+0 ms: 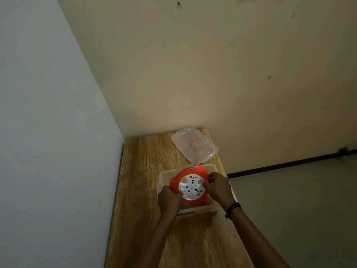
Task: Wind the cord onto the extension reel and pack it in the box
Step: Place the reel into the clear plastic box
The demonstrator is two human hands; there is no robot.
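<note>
An orange extension reel [190, 174] with a white socket face sits over the open clear plastic box [164, 176] on the wooden table. My left hand [170, 200] grips the reel's lower left rim. My right hand [218, 187] holds its right edge, fingers curled over the rim. The reel is tilted, partly inside the box. I cannot see any loose cord.
The box's clear lid [194, 145] lies upside down on the table [139, 180] behind the box, near the back right corner. A pale wall runs along the table's left edge, a beige wall behind. Floor drops off to the right.
</note>
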